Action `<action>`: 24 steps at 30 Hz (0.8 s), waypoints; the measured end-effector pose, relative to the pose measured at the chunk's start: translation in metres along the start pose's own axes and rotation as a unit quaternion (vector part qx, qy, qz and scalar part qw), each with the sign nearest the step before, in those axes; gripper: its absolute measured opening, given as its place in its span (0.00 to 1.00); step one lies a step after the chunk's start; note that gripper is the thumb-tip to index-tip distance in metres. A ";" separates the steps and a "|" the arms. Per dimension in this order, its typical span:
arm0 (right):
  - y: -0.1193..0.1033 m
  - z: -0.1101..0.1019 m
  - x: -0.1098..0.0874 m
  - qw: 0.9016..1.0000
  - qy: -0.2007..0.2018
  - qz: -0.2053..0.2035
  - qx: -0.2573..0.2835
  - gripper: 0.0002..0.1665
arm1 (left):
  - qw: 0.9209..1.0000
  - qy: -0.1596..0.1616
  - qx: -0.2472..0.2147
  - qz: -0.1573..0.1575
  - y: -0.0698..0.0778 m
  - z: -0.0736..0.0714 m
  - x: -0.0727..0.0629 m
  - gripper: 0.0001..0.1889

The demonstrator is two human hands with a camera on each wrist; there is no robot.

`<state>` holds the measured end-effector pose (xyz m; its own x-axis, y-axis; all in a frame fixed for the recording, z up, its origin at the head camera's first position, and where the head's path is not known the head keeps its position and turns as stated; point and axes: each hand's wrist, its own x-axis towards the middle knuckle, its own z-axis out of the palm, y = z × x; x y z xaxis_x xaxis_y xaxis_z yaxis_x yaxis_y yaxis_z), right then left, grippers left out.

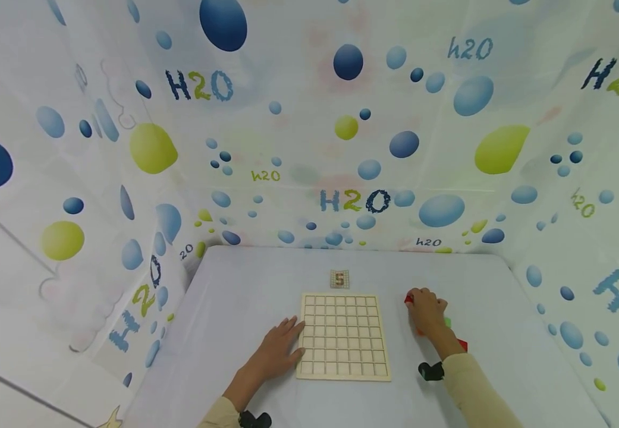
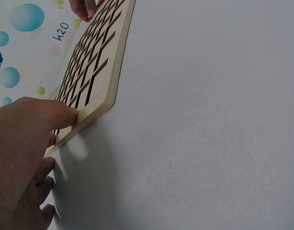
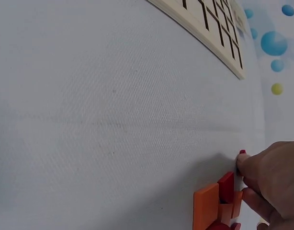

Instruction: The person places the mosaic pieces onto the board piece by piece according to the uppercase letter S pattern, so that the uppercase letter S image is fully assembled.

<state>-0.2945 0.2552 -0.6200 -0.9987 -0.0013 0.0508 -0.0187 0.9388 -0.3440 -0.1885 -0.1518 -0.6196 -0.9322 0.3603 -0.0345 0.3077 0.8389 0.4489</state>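
A square-celled wooden grid board [image 1: 344,379] lies flat on the table. My left hand [image 1: 277,351] is at its left edge. In the left wrist view the thumb of the left hand [image 2: 22,129] rests on the rim near a corner, its other fingers along the side. To the right of the board, my right hand [image 1: 428,310] reaches over a group of coloured pieces and pinches a small red piece [image 1: 409,299] at its fingertips. Below that hand, orange blocks [image 3: 206,207] and a red block [image 3: 226,187] sit close together. The hand partly hides the group.
A small square card [image 1: 339,279] marked like a 5 or an S lies just beyond the board. A green piece [image 1: 448,323] and another red piece [image 1: 463,345] show around the right wrist. Patterned curtains [image 1: 298,137] enclose the white table [image 1: 255,285] at the back and sides.
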 end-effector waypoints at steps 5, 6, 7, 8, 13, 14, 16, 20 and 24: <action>-0.004 -0.003 0.001 1.000 -0.008 -0.017 0.005 0.15 | 1.000 0.001 0.002 -0.002 0.001 0.001 0.000 0.34; -0.005 -0.004 0.002 1.000 -0.013 -0.019 0.008 0.15 | 1.000 0.002 0.002 -0.002 0.001 0.000 0.000 0.34; -0.008 -0.005 0.002 1.000 -0.018 -0.020 0.013 0.15 | 1.000 0.003 0.003 -0.001 0.001 0.000 0.000 0.34; -0.011 -0.005 0.002 0.999 -0.023 -0.023 0.019 0.15 | 1.000 0.004 0.003 -0.001 0.001 0.000 0.000 0.34; -0.032 -0.005 0.000 0.996 -0.044 -0.050 0.052 0.15 | 1.000 0.005 0.005 -0.003 0.001 0.001 0.000 0.34; -0.037 -0.005 0.000 0.995 -0.048 -0.058 0.059 0.15 | 1.000 0.003 0.005 -0.004 0.001 0.001 0.000 0.34; -0.048 -0.002 -0.001 0.994 -0.054 -0.072 0.069 0.14 | 1.000 0.004 0.004 -0.002 0.001 0.001 0.000 0.34; -0.072 0.000 -0.004 0.988 -0.073 -0.094 0.097 0.14 | 1.000 0.003 0.004 0.002 0.001 0.000 0.000 0.33; -0.092 0.007 -0.007 0.982 -0.095 -0.118 0.111 0.14 | 1.000 0.003 0.005 0.001 0.001 0.001 0.000 0.33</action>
<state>-0.2860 0.1666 -0.5950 -0.9557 -0.2941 -0.0152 -0.2394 0.8060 -0.5413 -0.1880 -0.1508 -0.6198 -0.9323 0.3605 -0.0287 0.3119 0.8416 0.4409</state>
